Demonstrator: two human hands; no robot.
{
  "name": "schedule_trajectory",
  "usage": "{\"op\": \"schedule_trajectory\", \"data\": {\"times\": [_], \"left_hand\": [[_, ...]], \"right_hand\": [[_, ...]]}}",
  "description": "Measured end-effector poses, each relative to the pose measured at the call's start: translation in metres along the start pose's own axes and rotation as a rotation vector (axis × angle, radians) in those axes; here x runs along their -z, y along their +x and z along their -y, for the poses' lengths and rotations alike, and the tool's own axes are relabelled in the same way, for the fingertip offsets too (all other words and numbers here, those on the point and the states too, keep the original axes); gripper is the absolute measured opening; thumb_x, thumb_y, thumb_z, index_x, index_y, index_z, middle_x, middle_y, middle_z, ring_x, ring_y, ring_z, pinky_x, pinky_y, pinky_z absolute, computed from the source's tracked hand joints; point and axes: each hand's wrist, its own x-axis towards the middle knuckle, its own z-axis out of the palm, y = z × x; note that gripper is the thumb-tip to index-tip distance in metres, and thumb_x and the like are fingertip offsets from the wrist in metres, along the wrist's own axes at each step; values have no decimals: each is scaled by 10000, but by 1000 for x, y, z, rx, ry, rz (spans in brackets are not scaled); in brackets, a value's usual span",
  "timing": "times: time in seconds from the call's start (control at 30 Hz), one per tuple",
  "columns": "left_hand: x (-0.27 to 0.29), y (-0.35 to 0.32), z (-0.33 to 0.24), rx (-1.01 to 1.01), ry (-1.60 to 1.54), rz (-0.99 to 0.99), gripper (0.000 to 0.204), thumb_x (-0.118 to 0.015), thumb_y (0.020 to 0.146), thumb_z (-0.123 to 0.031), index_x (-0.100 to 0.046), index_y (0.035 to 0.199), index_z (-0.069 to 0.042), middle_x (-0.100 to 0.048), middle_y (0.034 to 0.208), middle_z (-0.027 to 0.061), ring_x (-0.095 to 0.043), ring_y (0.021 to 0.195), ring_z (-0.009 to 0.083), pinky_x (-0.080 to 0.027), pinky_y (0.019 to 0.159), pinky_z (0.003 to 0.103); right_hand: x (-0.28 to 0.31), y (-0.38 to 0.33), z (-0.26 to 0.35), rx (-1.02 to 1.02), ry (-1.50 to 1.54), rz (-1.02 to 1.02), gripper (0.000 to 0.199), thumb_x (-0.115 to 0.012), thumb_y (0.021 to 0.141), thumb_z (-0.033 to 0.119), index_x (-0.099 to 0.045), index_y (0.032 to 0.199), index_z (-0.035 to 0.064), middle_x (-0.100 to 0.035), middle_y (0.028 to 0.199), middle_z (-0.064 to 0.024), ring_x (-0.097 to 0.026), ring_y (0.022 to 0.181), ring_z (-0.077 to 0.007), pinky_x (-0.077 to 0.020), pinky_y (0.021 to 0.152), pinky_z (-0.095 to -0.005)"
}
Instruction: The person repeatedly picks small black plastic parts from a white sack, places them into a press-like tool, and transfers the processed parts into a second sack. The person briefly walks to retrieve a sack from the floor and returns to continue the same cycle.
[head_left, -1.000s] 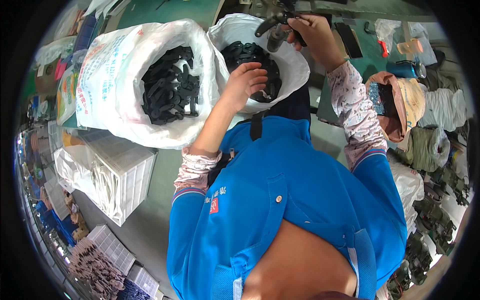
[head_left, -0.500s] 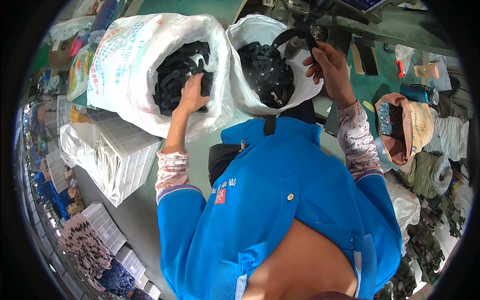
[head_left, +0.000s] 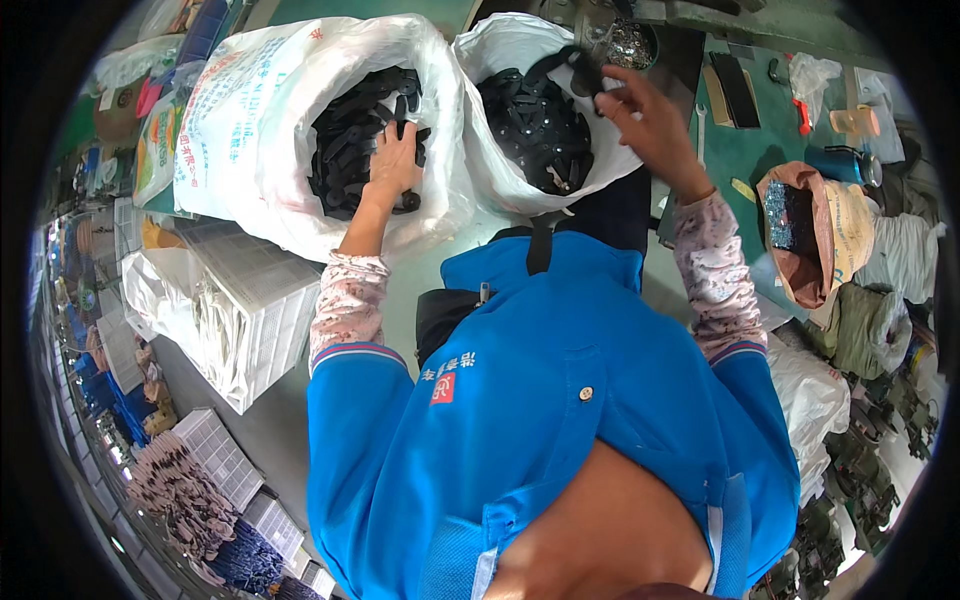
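Observation:
My left hand reaches into the left white sack, fingers stretched out over a heap of long black parts. A black part stands upright at its fingertips; I cannot make out a grip on it. At the right rim of the second white sack, my right hand is raised with its fingers apart. Just left of its fingertips, a black part is smeared by motion above the sack's mouth. Similar black parts with small shiny spots fill this sack.
Beyond the right sack stands a bowl of small metal pieces. A wrench, a dark flat box and a blue cylinder lie on the green table at right, near a brown bag. A white crate is at left.
My right hand has drawn back from the metal machine, and its fingers have spread. The black part beside it has come away from there. My left hand has moved slightly farther into its sack.

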Motion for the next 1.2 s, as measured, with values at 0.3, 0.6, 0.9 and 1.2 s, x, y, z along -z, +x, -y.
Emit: {"op": "schedule_trajectory", "data": {"times": [0.3, 0.6, 0.9, 1.2], "left_hand": [[0, -5, -5, 8, -64, -37, 622, -718, 663, -118, -493, 1224, -264, -341, 1328, 195, -339, 1218, 419, -445, 922, 487], [28, -21, 30, -232, 146, 203, 744, -739, 631, -138, -395, 1291, -154, -298, 1398, 238, -245, 1309, 426, -357, 1018, 468], [35, -43, 39, -156, 132, 279, 824, -800, 588, -197, -339, 1271, -178, -320, 1370, 227, -398, 1212, 421, -453, 918, 465], [15, -45, 30, -82, 93, 177, 892, -823, 568, -288, -333, 1312, -232, -291, 1390, 238, -405, 1209, 432, -452, 910, 477]], "right_hand": [[-46, -59, -49, -218, 115, 72, 381, -608, 854, 213, -549, 1168, 5, -658, 921, -122, -632, 781, -191, -500, 714, -303], [-51, -69, -49, -257, 203, 64, 341, -586, 867, 199, -566, 1151, 13, -654, 867, -98, -616, 757, -144, -487, 700, -276], [-65, -70, -44, -260, 193, 107, 308, -585, 858, 183, -586, 1119, 19, -663, 867, -117, -635, 777, -161, -484, 705, -274], [-190, -36, -21, 267, -338, 537, 389, -551, 818, 83, -531, 1206, 78, -605, 985, -172, -620, 837, -354, -505, 748, -392]]}}
